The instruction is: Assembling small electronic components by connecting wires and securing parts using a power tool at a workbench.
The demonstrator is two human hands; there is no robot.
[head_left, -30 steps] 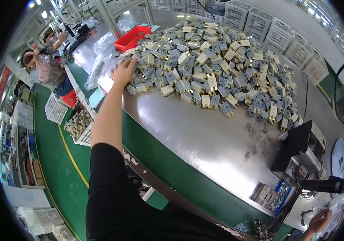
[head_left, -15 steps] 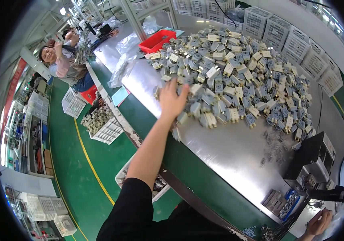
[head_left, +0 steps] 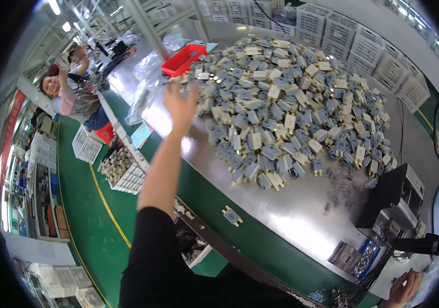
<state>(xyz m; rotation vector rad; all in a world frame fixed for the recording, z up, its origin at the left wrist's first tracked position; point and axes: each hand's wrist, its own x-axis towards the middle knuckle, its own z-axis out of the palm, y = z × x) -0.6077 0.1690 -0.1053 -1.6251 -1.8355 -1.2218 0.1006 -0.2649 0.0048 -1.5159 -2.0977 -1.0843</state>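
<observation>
- Left hand (head_left: pixel 180 104): raised over the near-left edge of the parts heap (head_left: pixel 286 102), fingers spread, palm open, holding nothing. Whether it touches the nearest parts cannot be told; it looks just above them.
- Right hand (head_left: pixel 403 289): at the lower right rim, mostly cut off; grip cannot be told.
- Heap: many small grey and cream moulded blocks with brass-coloured contacts, piled loose on a steel table (head_left: pixel 301 215). It covers the far half of the table; the near half is bare metal.
- Handling, judged: each part looks light, stiff, hard plastic; not fragile, but the pile is loose and will slide on polished steel. Best taken by the flat body sides, fingers clear of the metal contacts.
- One stray part (head_left: pixel 232 216) lies on the green ledge below the table edge, apart from the heap.
- Edges: table rim runs diagonally just beside the forearm; parts pushed nearward could go over it.
- Red tray (head_left: pixel 183 59) and clear bags (head_left: pixel 145 92) crowd the far-left side; a black machine (head_left: pixel 391 197) blocks the right.
- Open room: bare strip between heap and near rim.
</observation>
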